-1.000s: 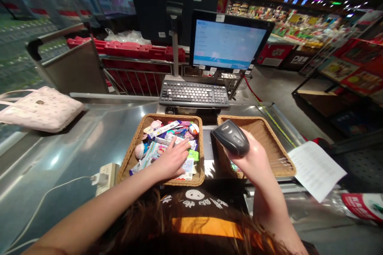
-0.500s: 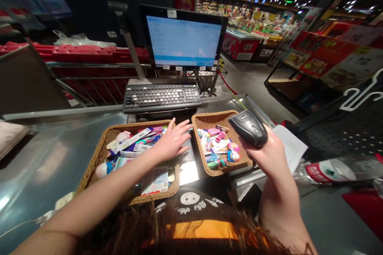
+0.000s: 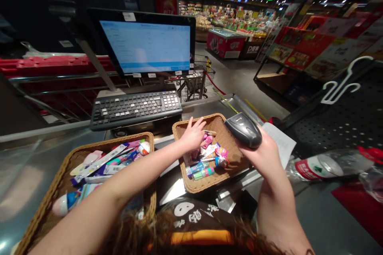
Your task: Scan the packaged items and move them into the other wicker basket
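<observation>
My left hand (image 3: 194,134) reaches over the right wicker basket (image 3: 220,181), its fingers spread above the small packaged items inside. Pink pieces lie just under the fingertips; whether they touch is hidden. Around them are a green-and-blue tube (image 3: 204,173) and a round-headed candy-like item (image 3: 221,161). My right hand (image 3: 261,147) is wrapped round a black barcode scanner (image 3: 243,129), held over that basket's right edge. A larger wicker basket (image 3: 68,163) at the left holds long wrapped sticks (image 3: 101,163) and a figure-like toy (image 3: 67,203), partly covered by my left forearm.
Behind the baskets stand a keyboard (image 3: 136,105) and a lit monitor (image 3: 148,46). To the right are paper sheets (image 3: 278,141), a large plastic bottle (image 3: 321,165) lying on its side, and a white hanger (image 3: 341,85). Shopping carts (image 3: 194,81) stand beyond the counter.
My left hand has moved right, from the left basket's edge to over the right basket. The scanner stays in my right hand. The whole view has turned slightly, shifting the scene leftward.
</observation>
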### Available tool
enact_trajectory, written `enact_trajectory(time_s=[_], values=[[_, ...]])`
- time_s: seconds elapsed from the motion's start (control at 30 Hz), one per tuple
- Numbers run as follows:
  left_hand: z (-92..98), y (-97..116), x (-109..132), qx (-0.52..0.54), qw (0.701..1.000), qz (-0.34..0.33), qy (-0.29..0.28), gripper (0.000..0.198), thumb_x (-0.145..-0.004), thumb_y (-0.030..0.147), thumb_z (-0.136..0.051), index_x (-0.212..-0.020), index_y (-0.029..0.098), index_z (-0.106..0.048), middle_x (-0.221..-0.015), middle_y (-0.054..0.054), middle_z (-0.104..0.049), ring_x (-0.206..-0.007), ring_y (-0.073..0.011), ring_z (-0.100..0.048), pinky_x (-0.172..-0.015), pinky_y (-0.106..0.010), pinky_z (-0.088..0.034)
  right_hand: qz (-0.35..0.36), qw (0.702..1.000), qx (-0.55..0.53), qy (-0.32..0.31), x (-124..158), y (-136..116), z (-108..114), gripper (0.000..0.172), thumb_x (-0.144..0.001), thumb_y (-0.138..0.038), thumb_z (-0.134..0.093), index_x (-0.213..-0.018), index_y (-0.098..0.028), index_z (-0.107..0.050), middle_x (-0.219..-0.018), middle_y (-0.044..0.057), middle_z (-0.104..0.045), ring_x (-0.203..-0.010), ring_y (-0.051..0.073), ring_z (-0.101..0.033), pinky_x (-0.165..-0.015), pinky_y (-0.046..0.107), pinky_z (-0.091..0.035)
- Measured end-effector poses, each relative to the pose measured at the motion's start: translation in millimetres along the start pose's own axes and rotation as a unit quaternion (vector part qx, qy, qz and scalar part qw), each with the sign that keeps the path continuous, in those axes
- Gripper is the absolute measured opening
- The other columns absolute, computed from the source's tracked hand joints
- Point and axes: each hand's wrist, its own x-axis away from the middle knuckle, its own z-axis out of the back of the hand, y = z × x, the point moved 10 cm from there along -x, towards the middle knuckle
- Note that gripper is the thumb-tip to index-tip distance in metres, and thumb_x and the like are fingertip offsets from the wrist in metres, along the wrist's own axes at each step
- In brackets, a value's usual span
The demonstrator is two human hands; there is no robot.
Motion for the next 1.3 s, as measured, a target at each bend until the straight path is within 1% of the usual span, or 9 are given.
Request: enact_trajectory(time_s=[0.13, 0.23, 0.33, 0.43, 0.6, 0.77, 1.03, 1.2, 1.3], values=[[-48.0, 13, -30, -0.023, 0.998, -0.027, -0.055, 0.044, -0.076, 0.049, -0.07, -0.095, 0.009, -0.076, -0.139, -0.026, -0.054, -0.145, -0.04, -0.028, -0.119, -0.066, -0.008, -0.016, 1.0, -0.007, -0.001, -3, 16, 0, 0.042, -0.081, -0.037, -0.066, -0.119, -0.022, -0.062, -0.122, 0.014, -0.067, -0.113, 0.037, -0.064, -0.096, 0.054, -0.053], [-83.6, 17, -38, -0.02, 0.994, -0.055, -0.091, 0.033, -0.076, 0.031, -0.069, -0.102, 0.011, -0.075, -0.134, -0.022, -0.06, -0.145, -0.0383, -0.03, -0.121, -0.064, -0.006, -0.023, 1.0, -0.013, -0.002, -4, 26, 0, 0.041, -0.082, -0.037, -0.067, -0.119, -0.022, -0.062, -0.124, 0.014, -0.066, -0.115, 0.037, -0.063, -0.095, 0.054, -0.053], [-109.2, 18, -42, -0.012, 0.991, -0.069, -0.11, 0.033, -0.08, 0.015, -0.058, -0.109, 0.013, -0.073, -0.136, -0.018, -0.061, -0.143, -0.0329, -0.036, -0.122, -0.06, -0.011, -0.027, 0.999, -0.018, 0.001, -4, 36, 0, 0.039, -0.082, -0.036, -0.067, -0.119, -0.022, -0.063, -0.122, 0.014, -0.067, -0.116, 0.037, -0.063, -0.094, 0.054, -0.054], [-124.8, 16, -48, -0.001, 0.99, -0.066, -0.124, 0.033, -0.078, 0.013, -0.059, -0.108, 0.014, -0.073, -0.132, -0.015, -0.064, -0.137, -0.0309, -0.045, -0.121, -0.054, -0.019, -0.033, 0.999, -0.019, -0.001, -5, 44, 0, 0.036, -0.082, -0.035, -0.067, -0.115, -0.022, -0.066, -0.119, 0.014, -0.068, -0.115, 0.036, -0.063, -0.094, 0.054, -0.054], [-131.8, -2, -61, 0.023, 0.993, -0.015, -0.113, 0.021, -0.081, 0.024, -0.062, -0.096, 0.015, -0.074, -0.128, -0.014, -0.066, -0.133, -0.0322, -0.049, -0.117, -0.052, -0.026, -0.053, 0.998, -0.021, -0.002, -6, 56, 0, 0.037, -0.081, -0.032, -0.068, -0.117, -0.021, -0.066, -0.119, 0.013, -0.068, -0.116, 0.036, -0.063, -0.095, 0.053, -0.054], [-124.8, -23, -66, 0.043, 0.994, 0.056, -0.08, 0.03, -0.085, 0.034, -0.063, -0.102, 0.012, -0.073, -0.132, -0.019, -0.061, -0.137, -0.0359, -0.042, -0.111, -0.052, -0.032, -0.062, 0.997, -0.032, -0.015, -9, 63, -4, 0.036, -0.081, -0.034, -0.069, -0.114, -0.021, -0.066, -0.115, 0.014, -0.07, -0.116, 0.038, -0.063, -0.096, 0.057, -0.053], [-121.4, -7, -56, 0.052, 0.992, 0.022, -0.111, 0.02, -0.085, 0.031, -0.063, -0.094, 0.018, -0.075, -0.126, -0.015, -0.064, -0.138, -0.0348, -0.04, -0.112, -0.054, -0.027, -0.062, 0.997, -0.039, -0.013, -9, 66, -7, 0.034, -0.08, -0.036, -0.068, -0.112, -0.023, -0.066, -0.114, 0.015, -0.07, -0.117, 0.039, -0.062, -0.095, 0.059, -0.053], [-126.8, -2, -46, 0.027, 0.989, 0.006, -0.143, 0.042, -0.066, 0.038, -0.079, -0.1, 0.014, -0.075, -0.129, -0.02, -0.062, -0.135, -0.0403, -0.042, -0.114, -0.058, -0.026, -0.059, 0.997, -0.04, -0.016, -8, 66, -8, 0.034, -0.081, -0.037, -0.067, -0.111, -0.021, -0.066, -0.117, 0.017, -0.069, -0.118, 0.04, -0.062, -0.098, 0.061, -0.051], [-124.9, 5, -47, 0.012, 0.99, -0.02, -0.137, 0.04, -0.07, 0.034, -0.077, -0.103, 0.013, -0.073, -0.129, -0.019, -0.062, -0.137, -0.0369, -0.041, -0.119, -0.057, -0.018, -0.065, 0.997, -0.047, -0.021, -8, 66, -10, 0.035, -0.08, -0.036, -0.068, -0.111, -0.021, -0.067, -0.119, 0.017, -0.068, -0.119, 0.04, -0.062, -0.1, 0.062, -0.05]])
